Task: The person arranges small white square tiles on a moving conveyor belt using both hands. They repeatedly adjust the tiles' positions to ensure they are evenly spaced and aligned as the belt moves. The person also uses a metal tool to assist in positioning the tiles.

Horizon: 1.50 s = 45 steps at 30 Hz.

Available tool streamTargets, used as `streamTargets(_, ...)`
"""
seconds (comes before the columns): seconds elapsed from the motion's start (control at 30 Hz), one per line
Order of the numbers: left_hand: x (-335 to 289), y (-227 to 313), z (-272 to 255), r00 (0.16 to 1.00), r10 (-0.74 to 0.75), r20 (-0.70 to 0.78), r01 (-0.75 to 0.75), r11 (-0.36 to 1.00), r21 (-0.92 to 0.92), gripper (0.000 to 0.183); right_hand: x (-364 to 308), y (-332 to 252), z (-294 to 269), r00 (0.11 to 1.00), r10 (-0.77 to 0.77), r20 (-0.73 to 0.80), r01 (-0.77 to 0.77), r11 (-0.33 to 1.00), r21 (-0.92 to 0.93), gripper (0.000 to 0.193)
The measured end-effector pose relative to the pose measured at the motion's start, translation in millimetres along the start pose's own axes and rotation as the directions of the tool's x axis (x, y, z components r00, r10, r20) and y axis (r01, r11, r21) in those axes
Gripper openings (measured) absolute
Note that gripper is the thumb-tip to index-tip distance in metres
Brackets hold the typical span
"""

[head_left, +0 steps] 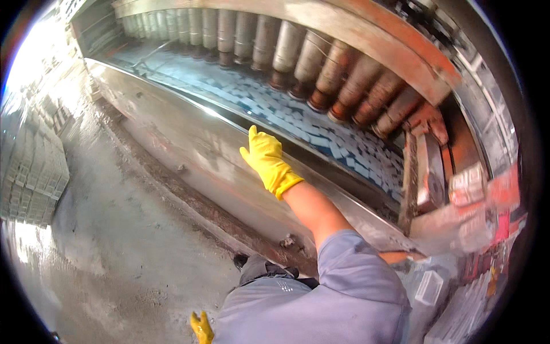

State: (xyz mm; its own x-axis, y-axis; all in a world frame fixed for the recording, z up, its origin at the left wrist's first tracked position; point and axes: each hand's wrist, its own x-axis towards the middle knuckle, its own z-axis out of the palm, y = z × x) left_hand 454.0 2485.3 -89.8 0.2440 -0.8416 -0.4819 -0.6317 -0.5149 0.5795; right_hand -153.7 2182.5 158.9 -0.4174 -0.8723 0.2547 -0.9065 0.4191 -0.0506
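Observation:
My right hand (266, 157), in a yellow rubber glove, reaches out over the near metal edge (212, 117) of a long machine. Its thumb and index finger are stretched apart; the other fingers look bent, their tips partly hidden. Nothing shows in it. Past the edge, many small pale tiles or blocks (292, 119) lie in rows on a wet, bluish bed. At the bottom of the picture my left hand (200, 328), also yellow-gloved, hangs low beside my body with its fingers apart, cut off by the frame.
A row of upright metal cylinders (260, 43) stands over the bed, under a worn beam (395, 43). Stacked pale blocks (34, 166) stand at the left on the wet concrete floor (126, 229). A white plastic container (428, 288) and blurred boxes (467, 184) are at the right.

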Motion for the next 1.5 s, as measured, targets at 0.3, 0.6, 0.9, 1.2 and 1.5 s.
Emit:
streamTargets(0.3, 145, 91, -89, 0.967, -0.169, 0.19, 0.196, 0.971, -0.133, 0.076, 175, -140, 65, 0.996, 0.044, -0.081, -0.035, 0.992, 0.121, 0.075)
streamTargets(0.6, 367, 121, -217, 0.95, -0.123, 0.288, 0.113, 0.992, 0.05, 0.071, 185, -161, 70, 0.905, 0.255, -0.34, -0.221, 0.966, 0.135, 0.045)
streamTargets(0.9, 657, 206, -345, 0.977, 0.128, 0.171, -0.108, 0.987, -0.119, 0.067, 213, -181, 97, 0.743, 0.353, -0.569, -0.461, 0.886, -0.051, 0.035)
streamTargets(1.2, 832, 284, -418, 0.953, 0.283, 0.113, -0.279, 0.959, -0.044, 0.058, 323, -317, 140, 0.484, 0.282, -0.828, -0.5, 0.866, 0.003, 0.032)
streamTargets(1.5, 897, 263, -436, 0.92, -0.183, 0.346, 0.118, 0.973, 0.2, 0.055, 596, -574, 207, 0.809, 0.131, -0.574, -0.006, 0.977, 0.215, 0.052)
